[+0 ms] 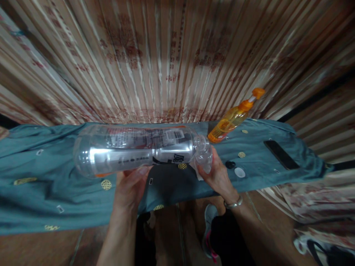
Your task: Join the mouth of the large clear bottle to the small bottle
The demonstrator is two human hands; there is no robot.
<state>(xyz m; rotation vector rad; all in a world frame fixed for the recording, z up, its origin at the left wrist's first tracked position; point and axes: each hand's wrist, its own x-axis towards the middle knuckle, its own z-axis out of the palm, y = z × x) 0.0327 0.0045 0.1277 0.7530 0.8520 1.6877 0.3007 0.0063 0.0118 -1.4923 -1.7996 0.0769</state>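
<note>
A large clear plastic bottle [135, 149] with a silver and orange label lies sideways above the cloth-covered table [74, 195], its neck to the right. My left hand [133, 183] is closed on the bottle's body from below, its thumb along the near side. At the neck, my right hand [216, 171] grips a crumpled clear plastic piece [204, 157] whose exact shape I cannot make out. Something white and thin shows just left of the right hand's fingers. A silver bracelet is on the right wrist.
An orange pump bottle [229, 122] stands behind the right hand. A black phone [280, 154], a small black item [230, 164] and a white disc [240, 172] lie on the right side of the cloth. Pleated curtains [166, 66] hang behind the table.
</note>
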